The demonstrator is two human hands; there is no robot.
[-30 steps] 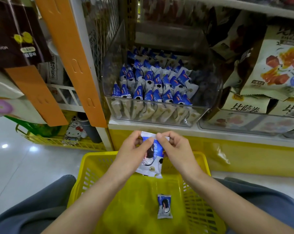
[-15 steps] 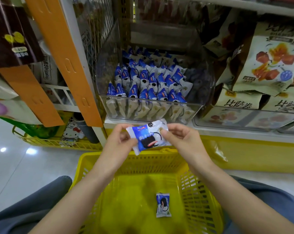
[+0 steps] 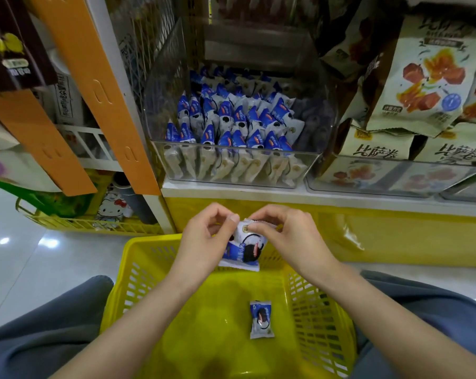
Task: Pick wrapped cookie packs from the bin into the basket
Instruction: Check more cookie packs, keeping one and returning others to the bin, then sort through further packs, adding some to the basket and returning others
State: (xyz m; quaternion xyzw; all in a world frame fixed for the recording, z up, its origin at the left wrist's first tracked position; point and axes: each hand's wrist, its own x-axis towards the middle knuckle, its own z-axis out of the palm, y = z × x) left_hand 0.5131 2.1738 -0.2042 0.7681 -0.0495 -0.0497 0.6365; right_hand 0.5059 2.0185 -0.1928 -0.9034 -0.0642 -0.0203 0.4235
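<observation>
Left hand [image 3: 204, 242] and right hand [image 3: 289, 236] fingers pinch one cookie pack [image 3: 245, 248] over the yellow basket [image 3: 138, 258], single pack [image 3: 261, 320] inside; clear bin [image 3: 231, 170] crammed with more packs [image 3: 231, 124].

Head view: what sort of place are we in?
Probably a snack shop or supermarket aisle: a clear bin full of wrapped cookie packs, bagged snacks stacked beside it, and a yellow basket below.
</observation>
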